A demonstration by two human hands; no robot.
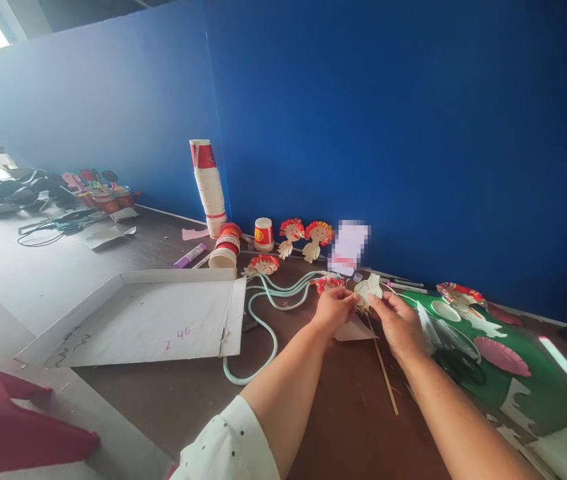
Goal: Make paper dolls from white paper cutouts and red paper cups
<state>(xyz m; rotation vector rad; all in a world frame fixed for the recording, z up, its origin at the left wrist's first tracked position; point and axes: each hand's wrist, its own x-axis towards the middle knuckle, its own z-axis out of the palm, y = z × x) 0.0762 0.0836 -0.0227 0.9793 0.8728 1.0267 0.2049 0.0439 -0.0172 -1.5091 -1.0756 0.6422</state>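
Note:
My left hand point(334, 309) and my right hand point(399, 325) are close together over the dark table. Between them they pinch a pale paper cutout point(369, 287), with fingers and thumbs at its lower edge. A thin wooden stick point(386, 379) runs from below the cutout toward me; whether it is joined to it I cannot tell. Just behind my left hand lies a paper piece with a red fringe point(327, 285). Under the hands is a scrap of paper point(356, 330). Black-handled scissors point(458, 365), partly blurred, lie right of my right hand.
A white cardboard tray point(133, 275) and a looped pale-blue cable point(274, 343) lie left. Paper cups point(209, 190) form a tall stack by the blue partition point(388, 120). Paper dolls point(316, 241) lean against it. A green mat point(493, 393) holds a pink paper piece point(502, 356).

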